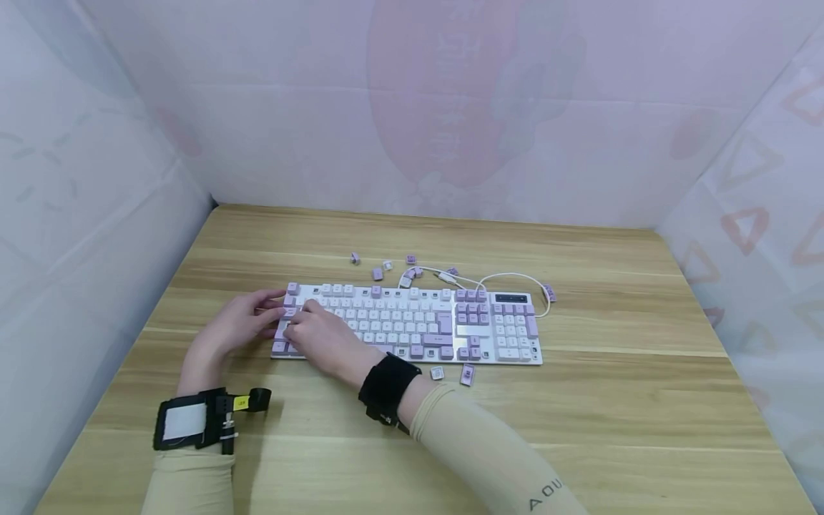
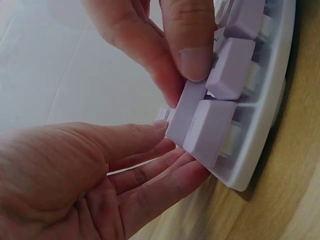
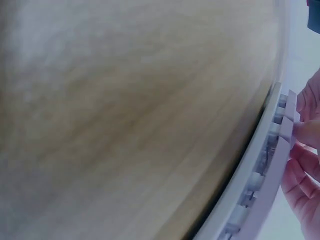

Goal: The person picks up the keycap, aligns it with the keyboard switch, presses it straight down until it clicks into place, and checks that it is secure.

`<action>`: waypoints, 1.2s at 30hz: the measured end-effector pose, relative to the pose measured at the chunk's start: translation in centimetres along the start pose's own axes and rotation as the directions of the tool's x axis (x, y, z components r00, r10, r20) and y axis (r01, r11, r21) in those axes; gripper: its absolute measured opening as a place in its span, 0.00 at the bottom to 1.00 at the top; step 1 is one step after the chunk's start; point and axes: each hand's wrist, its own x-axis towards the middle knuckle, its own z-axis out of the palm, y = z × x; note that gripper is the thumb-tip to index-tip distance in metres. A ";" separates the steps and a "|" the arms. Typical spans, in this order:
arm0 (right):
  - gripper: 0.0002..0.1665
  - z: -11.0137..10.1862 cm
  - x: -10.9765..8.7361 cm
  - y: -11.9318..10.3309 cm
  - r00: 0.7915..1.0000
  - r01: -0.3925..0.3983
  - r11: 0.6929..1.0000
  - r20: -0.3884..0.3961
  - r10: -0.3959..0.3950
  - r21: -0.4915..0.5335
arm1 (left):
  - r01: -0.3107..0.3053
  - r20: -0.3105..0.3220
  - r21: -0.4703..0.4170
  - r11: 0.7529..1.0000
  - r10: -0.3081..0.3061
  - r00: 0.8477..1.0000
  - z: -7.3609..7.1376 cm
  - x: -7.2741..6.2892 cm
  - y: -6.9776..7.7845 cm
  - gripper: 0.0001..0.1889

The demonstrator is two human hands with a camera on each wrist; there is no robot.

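Observation:
In the head view a white and lilac keyboard (image 1: pixel 394 315) lies across the table. My left hand (image 1: pixel 233 327) is at its left end. The left wrist view shows that thumb (image 2: pixel 159 125) straight, its tip at the end of a long lilac keycap (image 2: pixel 187 110), with the other fingers lying loosely along the keyboard's side. Over the left keys bends my right hand (image 1: pixel 327 342); in the left wrist view its thumb and forefinger pinch the long keycap. Corner keycaps (image 2: pixel 210 127) stand in front. Part of the fingers shows at the right wrist view's edge.
Several loose keycaps (image 1: pixel 377 274) lie behind the keyboard, beside its white cable (image 1: pixel 508 274). Another white keycap (image 1: pixel 437 373) and a lilac one (image 1: pixel 467 374) rest in front. Several positions on the keyboard lack caps. Fabric walls (image 1: pixel 450 129) stand around the wooden table (image 1: pixel 618 400).

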 end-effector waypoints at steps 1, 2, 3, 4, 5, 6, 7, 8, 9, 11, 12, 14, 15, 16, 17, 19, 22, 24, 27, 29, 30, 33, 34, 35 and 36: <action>0.11 0.0 0.0 0.0 1.000 0.003 1.000 -0.001 -0.003 -0.016 | 0.002 0.001 -0.003 1.000 -0.002 1.000 0.0 0.0 0.0 0.29; 0.11 0.0 0.0 0.0 1.000 0.008 0.999 -0.001 -0.008 -0.034 | 0.002 0.001 -0.004 1.000 -0.002 1.000 0.1 0.1 0.1 0.29; 0.11 0.0 0.0 -0.1 1.000 0.009 0.999 0.000 -0.009 -0.048 | 0.002 0.002 -0.005 1.000 -0.002 1.000 0.1 0.1 0.1 0.29; 0.12 0.0 0.0 -0.1 1.000 0.010 0.998 0.001 -0.010 -0.058 | 0.003 0.003 -0.007 1.000 -0.003 1.000 0.1 0.1 0.2 0.29; 0.12 0.0 -0.1 -0.1 1.000 0.010 0.997 0.001 -0.010 -0.071 | 0.003 0.003 -0.007 1.000 -0.003 1.000 0.1 0.2 0.2 0.29; 0.12 0.0 -0.1 -0.1 1.000 0.011 0.997 0.006 -0.010 -0.081 | 0.002 0.004 -0.006 1.000 -0.002 1.000 0.1 0.2 0.2 0.29; 0.13 0.0 -0.1 -0.1 1.000 0.012 0.996 0.014 -0.011 -0.087 | 0.001 0.005 -0.006 1.000 -0.001 1.000 0.1 0.2 0.3 0.29; 0.13 0.0 -0.2 0.0 1.000 0.020 0.995 0.019 -0.019 -0.094 | -0.002 0.005 -0.006 1.000 0.002 1.000 0.1 0.3 0.3 0.29; 0.14 0.0 -0.2 0.0 0.999 0.032 0.995 0.021 -0.030 -0.100 | -0.004 0.007 -0.007 1.000 0.004 1.000 0.1 0.3 0.3 0.29; 0.16 0.0 -0.3 0.1 0.997 0.069 0.989 0.034 -0.065 -0.129 | -0.010 0.006 -0.001 1.000 0.010 1.000 0.1 0.3 0.3 0.29; 0.17 0.0 -0.3 0.1 0.996 0.089 0.986 0.044 -0.083 -0.142 | -0.011 0.006 0.000 1.000 0.011 1.000 0.1 0.3 0.3 0.29; 0.18 -0.1 -0.4 0.2 0.991 0.124 0.979 0.066 -0.115 -0.164 | -0.015 0.006 0.003 1.000 0.015 1.000 0.1 0.3 0.2 0.29; 0.19 -0.1 -0.5 0.2 0.989 0.138 0.975 0.085 -0.125 -0.172 | -0.015 0.007 0.004 1.000 0.015 1.000 0.1 0.3 0.2 0.29; 0.19 -0.2 -0.5 0.2 0.986 0.145 0.974 0.108 -0.128 -0.175 | -0.015 0.009 0.004 1.000 0.015 1.000 0.0 0.3 0.2 0.29; 0.20 -0.3 -0.6 0.2 0.984 0.148 0.974 0.128 -0.127 -0.169 | -0.017 0.012 0.004 1.000 0.017 1.000 0.0 0.3 0.2 0.29; 0.20 -0.4 -0.6 0.2 0.979 0.140 0.979 0.170 -0.114 -0.149 | -0.021 0.014 0.011 1.000 0.021 1.000 0.0 0.3 0.1 0.29; 0.20 -0.9 -0.7 0.1 0.973 0.122 0.985 0.209 -0.094 -0.125 | -0.017 0.015 0.014 1.000 0.017 1.000 0.0 0.3 -0.1 0.29; 0.20 -1.0 -0.7 -0.1 0.972 0.114 0.985 0.219 -0.084 -0.127 | -0.014 0.013 0.015 1.000 0.013 1.000 0.0 0.3 -0.2 0.28; 0.20 -0.8 -0.7 -0.2 0.973 0.105 0.984 0.219 -0.072 -0.142 | -0.010 0.015 0.009 1.000 0.010 1.000 0.1 0.3 -0.3 0.28; 0.21 -0.5 -0.9 -0.3 0.973 0.101 0.983 0.219 -0.066 -0.154 | -0.011 0.018 0.011 1.000 0.011 1.000 0.1 0.4 -0.4 0.29; 0.21 -0.5 -0.9 -0.3 0.974 0.099 0.983 0.216 -0.064 -0.157 | -0.011 0.018 0.014 1.000 0.011 1.000 0.1 0.4 -0.4 0.29; 0.21 -0.3 -1.2 -0.2 0.976 0.100 0.981 0.211 -0.063 -0.168 | -0.010 0.020 0.016 1.000 0.009 1.000 0.1 0.4 -0.4 0.29; 0.21 -0.2 -1.3 -0.2 0.975 0.100 0.980 0.211 -0.063 -0.171 | -0.010 0.021 0.016 1.000 0.009 1.000 0.2 0.4 -0.4 0.29; 0.21 -0.2 -1.3 -0.2 0.975 0.102 0.979 0.211 -0.064 -0.174 | -0.011 0.022 0.015 1.000 0.010 1.000 0.2 0.5 -0.4 0.29; 0.21 -0.1 -1.4 -0.1 0.975 0.103 0.979 0.210 -0.065 -0.175 | -0.012 0.022 0.014 1.000 0.012 1.000 0.2 0.5 -0.4 0.29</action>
